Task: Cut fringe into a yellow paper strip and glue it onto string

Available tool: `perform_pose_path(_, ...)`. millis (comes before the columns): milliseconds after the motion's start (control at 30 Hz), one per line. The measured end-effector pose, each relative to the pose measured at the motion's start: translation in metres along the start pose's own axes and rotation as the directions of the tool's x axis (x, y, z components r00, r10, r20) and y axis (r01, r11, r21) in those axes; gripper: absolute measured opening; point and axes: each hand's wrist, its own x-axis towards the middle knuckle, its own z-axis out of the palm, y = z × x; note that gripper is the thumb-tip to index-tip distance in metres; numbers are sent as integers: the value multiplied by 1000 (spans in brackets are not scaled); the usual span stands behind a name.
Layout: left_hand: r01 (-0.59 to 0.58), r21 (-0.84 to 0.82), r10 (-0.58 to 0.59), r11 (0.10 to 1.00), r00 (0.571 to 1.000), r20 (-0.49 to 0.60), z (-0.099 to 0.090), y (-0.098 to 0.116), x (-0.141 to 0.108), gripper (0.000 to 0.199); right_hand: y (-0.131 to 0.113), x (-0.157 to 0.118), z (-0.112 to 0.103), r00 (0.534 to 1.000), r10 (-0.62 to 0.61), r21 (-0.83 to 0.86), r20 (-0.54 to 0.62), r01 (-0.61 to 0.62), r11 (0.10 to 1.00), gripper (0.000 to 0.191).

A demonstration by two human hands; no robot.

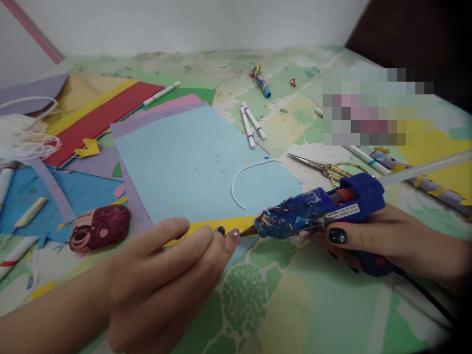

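Observation:
My right hand is wrapped round a blue hot glue gun, with a clear glue stick sticking out of its back. The gun's nozzle points left and is at or just beside the fingertips of my left hand. Those fingers are closed on a fringed yellow paper strip, which lies along the lower edge of a light blue sheet. On that sheet a curved white string rests above the strip. Gold-handled scissors lie behind the glue gun.
Coloured sheets, including a red one, and a bundle of white cord cover the left. A maroon case sits near my left forearm. White markers and a blue decorated roll lie further back. A black cable trails right.

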Motion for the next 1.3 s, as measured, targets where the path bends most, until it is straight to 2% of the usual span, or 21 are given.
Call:
perform_pose_path(133,0,16,0,1000,1000,-31,2,-1,0,26,-1,1,0,1000,7,-24,1,-6,1000,40)
perform_pose_path(300,-196,57,198,979,979,-39,0,-11,3,31,0,0,1,1000,-1,-17,1,1,1000,40)
perform_pose_path(467,-85,70,83,994,996,42,-6,-8,5,33,-1,0,0,1000,7,-13,-15,-8,1000,39)
perform_pose_path(867,-68,82,71,994,997,-25,-4,-4,8,29,1,0,-1,999,-25,-9,-48,24,1000,31)
perform_pose_path(1100,-74,56,73,996,997,22,-8,-6,7,31,4,-1,-2,996,-56,1,-75,56,998,25)
perform_pose_path(1300,-78,48,75,996,996,56,-11,-6,9,29,1,1,0,995,-57,-5,-83,57,998,29)
